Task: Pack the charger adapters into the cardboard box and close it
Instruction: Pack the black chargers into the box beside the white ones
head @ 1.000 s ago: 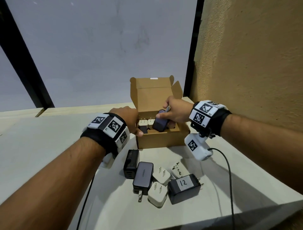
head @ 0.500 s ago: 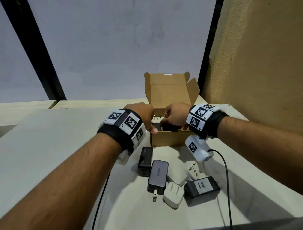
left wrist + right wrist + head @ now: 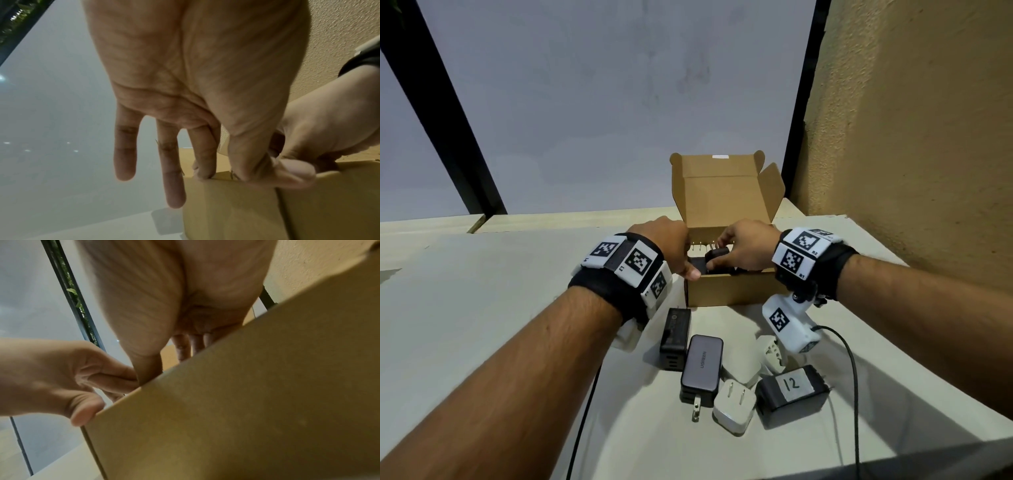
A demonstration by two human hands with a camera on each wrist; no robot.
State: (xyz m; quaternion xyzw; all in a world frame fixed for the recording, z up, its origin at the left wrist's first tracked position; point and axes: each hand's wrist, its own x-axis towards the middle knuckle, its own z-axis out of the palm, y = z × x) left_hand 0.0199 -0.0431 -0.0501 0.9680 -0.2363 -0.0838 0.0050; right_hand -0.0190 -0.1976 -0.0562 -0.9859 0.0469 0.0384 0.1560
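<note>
1. the right hand (image 3: 748, 245) is curled over a dark adapter (image 3: 717, 255) inside the box (image 3: 726, 291), thumb and fingers around it; the adapter sits at the box's front-left part, just below the rim.
2. the left hand (image 3: 671, 245) rests on the box's left front corner – thumb on the front rim, the fingers mostly straight, pinching nothing i can make out.
3. risk, as i judge it: the adapter could jam against the white adapters (image 3: 702, 247) at the box's back-left, whose prongs stand up – pushing down askew would wedge it or bend a prong.
4. risk two: the light box may slide if the left hand lets go.
5. the dark adapter's long axis seems to run along the box's front wall; its prong end is hidden.
6. six more adapters (image 3: 702, 366) lie in front of the box; the lid (image 3: 719, 192) stands open.
</note>
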